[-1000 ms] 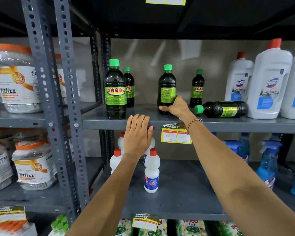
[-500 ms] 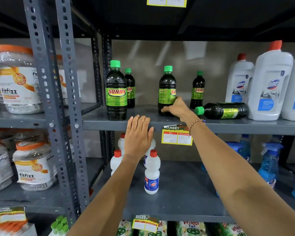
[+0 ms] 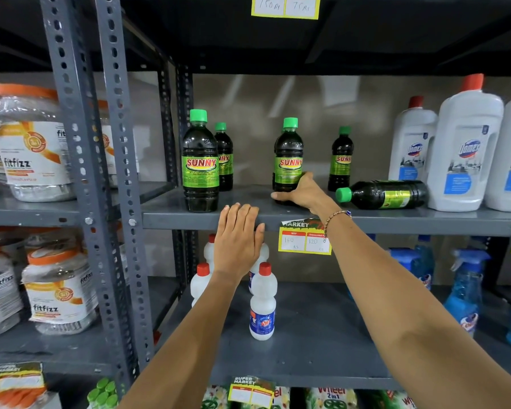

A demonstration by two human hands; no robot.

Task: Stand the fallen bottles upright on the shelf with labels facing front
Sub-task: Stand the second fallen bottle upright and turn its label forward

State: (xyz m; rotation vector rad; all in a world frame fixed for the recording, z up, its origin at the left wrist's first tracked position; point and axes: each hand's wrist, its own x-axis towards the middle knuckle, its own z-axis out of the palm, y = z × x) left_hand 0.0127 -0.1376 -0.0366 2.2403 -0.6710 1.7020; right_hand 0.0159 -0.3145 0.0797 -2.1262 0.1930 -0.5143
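Right hand, centre of frame: curled around the base of an upright dark bottle with green cap; thumb reaches left along the shelf surface, the other digits are hidden behind the bottle. SUNNY label on this bottle faces the camera. Beaded bracelet on the wrist.

Left hand, just below and left of the right: flat, fingers pressed together, fingertips lying over the front lip of the middle shelf; holds nothing.

Fallen bottle, right of the right hand on the same shelf: on its side, green cap pointing left toward the hand, base close against a white Domex bottle. Its label faces up and to the front, text unreadable.

Other upright dark bottles: front left bottle, label forward; one behind it, partly covered; rear bottle just above the fallen one's cap.

Price tag on the shelf lip between the two forearms. Lower shelf: small white bottles with red caps. Left of frame: fitfizz jars.
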